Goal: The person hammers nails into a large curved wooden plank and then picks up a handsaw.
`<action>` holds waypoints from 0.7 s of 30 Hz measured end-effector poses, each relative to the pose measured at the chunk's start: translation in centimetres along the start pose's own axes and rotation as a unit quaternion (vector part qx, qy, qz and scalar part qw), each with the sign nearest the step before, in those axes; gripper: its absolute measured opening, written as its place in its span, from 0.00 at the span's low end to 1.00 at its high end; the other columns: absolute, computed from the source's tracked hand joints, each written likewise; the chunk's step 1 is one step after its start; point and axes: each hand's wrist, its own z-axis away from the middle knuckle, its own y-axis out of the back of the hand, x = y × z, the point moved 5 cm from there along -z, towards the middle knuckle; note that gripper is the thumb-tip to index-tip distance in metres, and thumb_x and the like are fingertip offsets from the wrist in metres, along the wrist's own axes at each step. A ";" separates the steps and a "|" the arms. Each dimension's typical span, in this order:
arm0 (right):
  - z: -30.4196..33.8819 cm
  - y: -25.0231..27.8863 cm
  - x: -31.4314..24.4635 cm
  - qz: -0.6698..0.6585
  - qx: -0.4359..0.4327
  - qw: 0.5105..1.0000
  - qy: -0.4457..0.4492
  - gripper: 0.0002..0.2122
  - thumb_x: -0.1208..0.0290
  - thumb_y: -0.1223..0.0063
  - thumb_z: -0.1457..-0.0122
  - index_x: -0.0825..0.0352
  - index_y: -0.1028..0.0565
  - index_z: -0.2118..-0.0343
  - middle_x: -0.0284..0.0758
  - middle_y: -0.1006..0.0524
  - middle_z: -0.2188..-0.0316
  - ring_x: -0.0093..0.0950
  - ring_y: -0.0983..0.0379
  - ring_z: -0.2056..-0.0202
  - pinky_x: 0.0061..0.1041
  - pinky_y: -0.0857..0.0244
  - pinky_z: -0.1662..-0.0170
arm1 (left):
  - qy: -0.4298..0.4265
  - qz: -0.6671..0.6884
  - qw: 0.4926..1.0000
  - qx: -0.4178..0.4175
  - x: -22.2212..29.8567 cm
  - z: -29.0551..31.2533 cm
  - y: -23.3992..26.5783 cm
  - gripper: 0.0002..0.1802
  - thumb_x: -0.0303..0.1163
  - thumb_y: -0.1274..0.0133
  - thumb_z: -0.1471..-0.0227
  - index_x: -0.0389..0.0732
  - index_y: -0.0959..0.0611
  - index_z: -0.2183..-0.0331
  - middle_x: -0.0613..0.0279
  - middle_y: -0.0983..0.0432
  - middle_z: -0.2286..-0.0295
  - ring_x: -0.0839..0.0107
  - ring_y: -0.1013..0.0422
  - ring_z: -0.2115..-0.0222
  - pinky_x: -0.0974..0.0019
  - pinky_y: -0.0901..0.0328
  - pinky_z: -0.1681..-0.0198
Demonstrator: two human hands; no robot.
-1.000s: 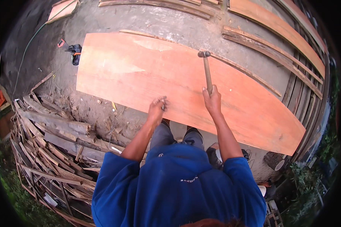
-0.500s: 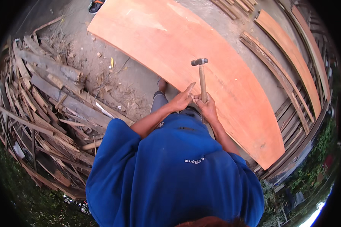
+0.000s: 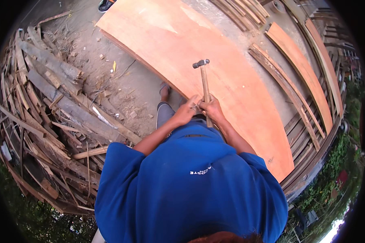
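Note:
A ball-peen hammer (image 3: 205,81) with a wooden handle stands nearly upright in the picture, its dark metal head away from me. My right hand (image 3: 212,109) is wrapped round the lower handle, whose butt end sticks out below the fist. Beside it, my left hand (image 3: 185,112) has its fingers drawn together against the right hand's fingertips. Whatever lies between those fingers is too small to make out. Both hands are close to my waist, over the near edge of a large reddish wooden board (image 3: 215,52).
To the left lies a heap of scrap wood (image 3: 61,121) beside littered ground (image 3: 121,89). Long planks (image 3: 304,73) lie at the right, and more timber strips (image 3: 241,14) at the far right. A shoe (image 3: 106,5) shows beyond the board's far left corner.
My left hand's extended index finger has curled in toward the right hand. The hammer and both hands shift slightly left in the picture, as the whole view has moved.

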 end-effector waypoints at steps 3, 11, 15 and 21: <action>-0.6 -0.6 0.1 -0.078 0.037 0.996 0.005 0.09 0.80 0.42 0.48 0.69 0.31 0.67 0.35 0.25 0.76 0.22 0.28 0.76 0.22 0.32 0.73 | 0.112 0.314 0.942 0.025 -4.9 0.2 0.2 0.29 0.31 0.51 0.40 0.35 0.33 0.39 0.62 0.20 0.65 0.79 0.28 0.66 0.75 0.35 0.59; -1.9 -1.5 3.2 -0.168 0.032 0.984 -0.056 0.10 0.82 0.42 0.47 0.68 0.34 0.69 0.38 0.24 0.75 0.24 0.27 0.77 0.22 0.31 0.74 | -0.019 0.211 0.952 0.222 -2.1 0.8 1.3 0.13 0.31 0.44 0.41 0.30 0.14 0.61 0.60 0.19 0.65 0.76 0.27 0.63 0.71 0.33 0.57; -1.2 -3.2 3.8 -0.157 0.022 0.983 -0.094 0.10 0.80 0.39 0.46 0.66 0.33 0.68 0.35 0.25 0.78 0.23 0.27 0.79 0.22 0.30 0.77 | -0.005 0.242 0.936 0.254 -4.1 1.0 1.3 0.14 0.32 0.44 0.42 0.31 0.14 0.61 0.60 0.18 0.65 0.76 0.27 0.63 0.70 0.33 0.57; -1.9 -1.8 4.2 0.044 0.019 0.995 -0.092 0.14 0.61 0.39 0.40 0.66 0.30 0.67 0.30 0.27 0.80 0.20 0.31 0.82 0.22 0.37 0.81 | -0.009 0.206 0.904 0.375 -7.9 -2.0 7.5 0.16 0.36 0.43 0.43 0.31 0.14 0.62 0.61 0.17 0.69 0.77 0.26 0.65 0.69 0.31 0.59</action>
